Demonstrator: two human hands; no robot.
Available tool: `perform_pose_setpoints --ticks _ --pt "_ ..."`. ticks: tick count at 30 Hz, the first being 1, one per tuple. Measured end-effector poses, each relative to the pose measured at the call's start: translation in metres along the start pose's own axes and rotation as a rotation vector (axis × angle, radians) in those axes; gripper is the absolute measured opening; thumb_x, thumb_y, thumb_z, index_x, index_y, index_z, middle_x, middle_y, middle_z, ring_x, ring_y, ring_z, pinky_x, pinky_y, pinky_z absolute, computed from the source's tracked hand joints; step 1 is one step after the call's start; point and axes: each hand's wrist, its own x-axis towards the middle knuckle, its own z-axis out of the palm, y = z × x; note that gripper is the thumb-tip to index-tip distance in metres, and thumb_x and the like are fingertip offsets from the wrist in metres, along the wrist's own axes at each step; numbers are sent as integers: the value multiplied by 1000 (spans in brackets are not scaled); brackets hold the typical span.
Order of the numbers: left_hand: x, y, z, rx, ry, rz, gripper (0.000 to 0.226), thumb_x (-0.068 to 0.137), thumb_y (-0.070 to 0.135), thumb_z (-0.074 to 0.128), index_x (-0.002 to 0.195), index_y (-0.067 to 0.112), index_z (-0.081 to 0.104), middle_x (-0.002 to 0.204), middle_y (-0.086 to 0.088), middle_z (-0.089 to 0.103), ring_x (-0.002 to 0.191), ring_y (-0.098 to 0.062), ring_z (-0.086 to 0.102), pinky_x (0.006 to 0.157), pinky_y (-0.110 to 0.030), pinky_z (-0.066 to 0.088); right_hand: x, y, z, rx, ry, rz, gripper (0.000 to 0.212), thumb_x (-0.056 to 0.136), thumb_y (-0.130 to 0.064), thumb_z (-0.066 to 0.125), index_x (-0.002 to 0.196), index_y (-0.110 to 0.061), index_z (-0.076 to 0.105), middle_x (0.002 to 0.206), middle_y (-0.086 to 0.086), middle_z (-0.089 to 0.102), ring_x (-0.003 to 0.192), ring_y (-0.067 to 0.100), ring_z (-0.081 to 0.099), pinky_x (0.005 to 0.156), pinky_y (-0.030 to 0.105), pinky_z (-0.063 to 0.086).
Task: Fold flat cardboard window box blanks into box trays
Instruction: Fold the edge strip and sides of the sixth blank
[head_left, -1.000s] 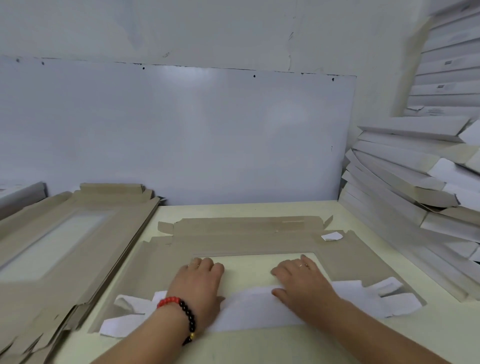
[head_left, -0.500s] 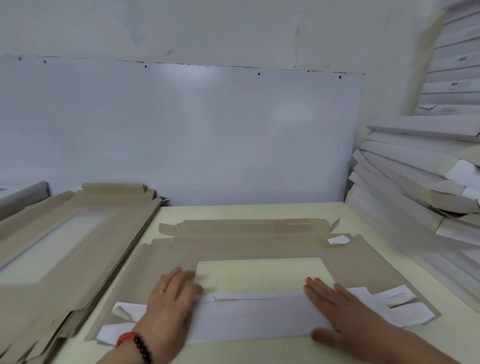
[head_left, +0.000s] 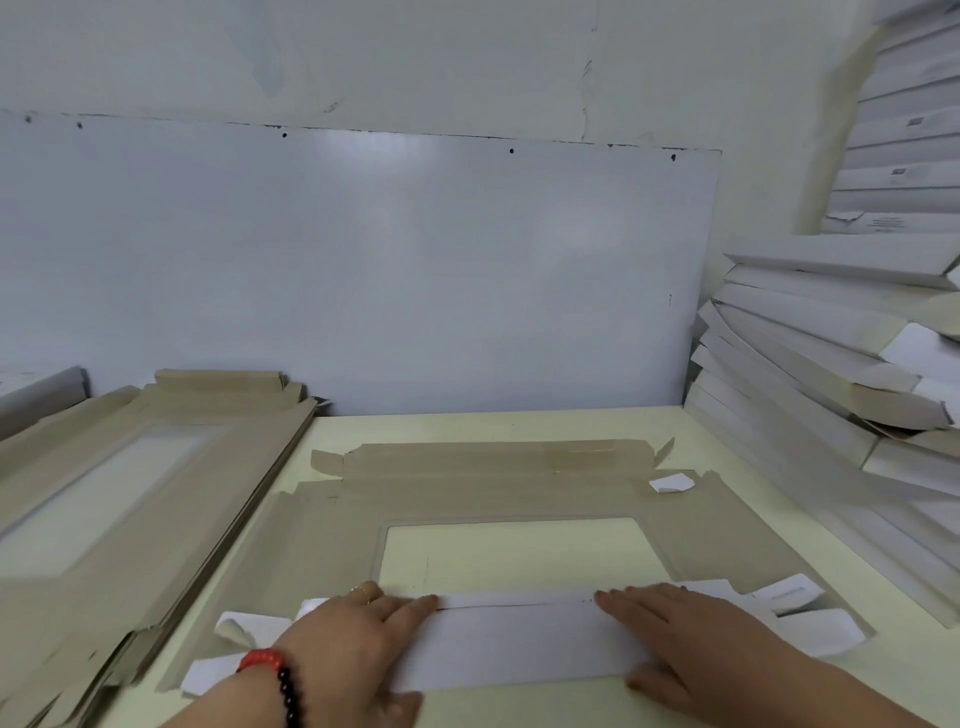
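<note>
Pressing flat on the white folded near flap (head_left: 519, 644) of the cardboard blank (head_left: 519, 493): left hand (head_left: 348, 644) at its left end, fingers straight and spread; right hand (head_left: 685, 639) at its right end, palm down, fingers extended. Lying flat on the pale table (head_left: 519, 426), window cutout (head_left: 519, 551) just beyond both hands. Stacked blanks (head_left: 130, 493) at left, folded trays (head_left: 831, 374) piled at right.

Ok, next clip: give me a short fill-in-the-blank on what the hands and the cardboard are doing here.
1. Both hands, left hand and right hand, press flat on the folded-over ____ flap.
2. The flat brown cardboard window blank lies on the pale ____ table.
3. The bead bracelet is on the ____ wrist.

Missing: white; yellow; left
</note>
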Motion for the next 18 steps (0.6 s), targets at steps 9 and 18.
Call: perform_pose_setpoints --ticks 9,18 --pt "9 0 -9 7 7 -79 84 66 79 37 141 41 27 130 13 50 118 -15 48 99 -29 36 13 17 8 18 -94 44 87 75 -82 37 149 -47 7 147 -22 27 133 6 27 105 24 27" --pt "-8 36 -21 51 207 206 24 54 49 71 78 44 75 81 26 69 64 7 64 40 -10 38 5 -21 24 -197 362 -231 31 96 -28 47 105 -29 76 117 -12 68 106 6 66 108 26 25"
